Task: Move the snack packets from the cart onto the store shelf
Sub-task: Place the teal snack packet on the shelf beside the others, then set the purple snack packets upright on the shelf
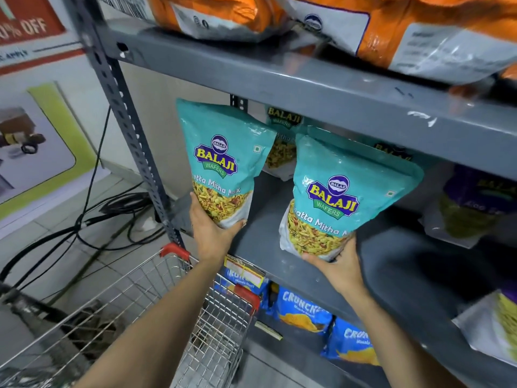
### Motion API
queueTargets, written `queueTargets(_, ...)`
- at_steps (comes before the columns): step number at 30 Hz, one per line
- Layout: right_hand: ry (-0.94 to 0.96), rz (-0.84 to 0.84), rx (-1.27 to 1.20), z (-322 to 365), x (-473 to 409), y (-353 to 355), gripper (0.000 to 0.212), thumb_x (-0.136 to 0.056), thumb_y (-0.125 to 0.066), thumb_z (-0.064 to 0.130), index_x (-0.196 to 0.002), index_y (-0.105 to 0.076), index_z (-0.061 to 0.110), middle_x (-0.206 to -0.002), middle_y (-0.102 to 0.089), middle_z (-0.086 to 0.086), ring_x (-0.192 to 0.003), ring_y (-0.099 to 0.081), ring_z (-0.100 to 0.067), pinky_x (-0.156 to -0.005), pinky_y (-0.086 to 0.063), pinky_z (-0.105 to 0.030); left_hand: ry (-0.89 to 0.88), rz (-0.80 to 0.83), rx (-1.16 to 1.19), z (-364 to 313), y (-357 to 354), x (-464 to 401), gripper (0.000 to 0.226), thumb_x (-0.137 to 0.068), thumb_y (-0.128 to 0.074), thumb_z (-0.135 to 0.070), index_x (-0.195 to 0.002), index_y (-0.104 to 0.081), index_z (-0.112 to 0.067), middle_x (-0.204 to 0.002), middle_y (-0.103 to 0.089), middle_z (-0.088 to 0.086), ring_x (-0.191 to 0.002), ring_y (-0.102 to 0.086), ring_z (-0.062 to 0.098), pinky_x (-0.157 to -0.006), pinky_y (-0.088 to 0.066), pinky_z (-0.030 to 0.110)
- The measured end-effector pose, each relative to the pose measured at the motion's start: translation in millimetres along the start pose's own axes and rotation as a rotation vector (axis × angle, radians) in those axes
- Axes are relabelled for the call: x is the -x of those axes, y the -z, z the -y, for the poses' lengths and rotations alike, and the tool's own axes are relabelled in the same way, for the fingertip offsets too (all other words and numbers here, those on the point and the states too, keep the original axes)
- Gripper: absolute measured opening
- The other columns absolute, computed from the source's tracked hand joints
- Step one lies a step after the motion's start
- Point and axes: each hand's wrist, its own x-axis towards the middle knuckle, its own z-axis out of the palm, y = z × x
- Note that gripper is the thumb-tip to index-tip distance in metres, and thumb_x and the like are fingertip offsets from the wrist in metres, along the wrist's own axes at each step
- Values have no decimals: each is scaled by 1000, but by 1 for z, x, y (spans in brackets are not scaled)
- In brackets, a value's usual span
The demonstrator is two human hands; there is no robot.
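Note:
I hold two teal Balaji snack packets upright over the grey middle shelf (268,219). My left hand (211,229) grips the bottom of the left packet (221,161), near the shelf's left end. My right hand (337,266) cups the bottom of the right packet (347,197), at the shelf's front edge. Behind them, two more teal packets (282,135) stand at the back of the same shelf. The wire cart (167,298) with red corner guards sits below my left arm; I see no packets in its visible part.
Orange bags (419,32) lie on the shelf above. Purple packets (475,197) stand at the right of the middle shelf. Blue Crunchex packets (302,309) fill the shelf below. The perforated grey upright (123,107) stands left, with black cables (92,217) on the floor beside it.

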Motion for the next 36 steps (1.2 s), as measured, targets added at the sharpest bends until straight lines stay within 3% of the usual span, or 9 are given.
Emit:
queueTargets(5,-24,15,-27,-5,6,9,115,-35,-95,60,-133,-34,52,-132,-61,13,-123,-61,-13,-104,-52,-49,0,-12,58,1,1,1,131,-45,-95,-38,-150,-16,-31,-149,-39,0,-137,-40,20,-113,-38,43)
queueTargets(14,-5,27,-60,-7,8,10,111,-37,-96,58,-128,-32,61,-133,-60,12,-125,-59,-12,-103,-53,-49,21,7,38,-3,4,3,133,-45,-94,-44,-151,-14,-32,-150,-38,0,-139,-39,22,-114,-36,45)
queueTargets(17,5,31,-52,-8,7,11,109,-37,-94,60,-125,-31,64,-124,-59,33,-119,-58,8,-100,-54,-36,8,49,21,-4,5,7,138,-48,-93,-46,-153,-6,-28,-157,-27,2,-145,-28,23,-118,-27,42)
queueTargets(19,5,62,-79,-5,9,14,111,-39,-96,55,-131,-34,56,-130,-58,26,-124,-57,3,-102,-53,-38,-13,55,-25,-4,7,13,137,-52,-92,-45,-154,-4,-21,-163,-15,6,-150,-15,22,-120,-16,38)
queueTargets(24,-13,-8,-166,-10,32,44,112,-55,-93,33,-150,-33,32,-143,-52,1,-135,-49,-9,-113,-37,-28,-177,-110,31,-17,2,64,81,-86,-69,-34,-149,-22,-17,-153,-25,13,-143,-14,-6,-116,-12,11)
queueTargets(27,-32,-157,-119,-18,60,84,69,-68,-88,28,-129,-57,32,-134,-60,1,-123,-57,-3,-112,-42,-33,-359,22,71,-42,-16,107,46,-93,-57,-26,-134,-41,-13,-130,-44,9,-126,-44,23,-107,-36,32)
queueTargets(29,-24,-240,-50,-26,77,117,46,-73,-86,22,-109,-63,38,-121,-66,2,-111,-63,2,-107,-49,-37,-485,143,107,-65,-35,139,34,-92,-55,-24,-124,-47,-17,-117,-46,-5,-111,-48,18,-99,-38,28)
queueTargets(32,-2,-333,43,-36,99,167,43,-75,-85,11,-97,-63,40,-103,-68,0,-92,-67,-4,-95,-56,-44,-567,316,179,-99,-69,189,27,-92,-54,-23,-119,-48,-21,-111,-39,-22,-104,-46,9,-97,-37,21)
queueTargets(36,6,-473,144,-55,121,235,30,-75,-86,17,-83,-69,40,-81,-75,14,-76,-73,-7,-81,-60,-43,-497,616,230,-136,-127,253,43,-88,-64,-34,-124,-49,-17,-114,-48,-12,-109,-52,12,-98,-41,32)
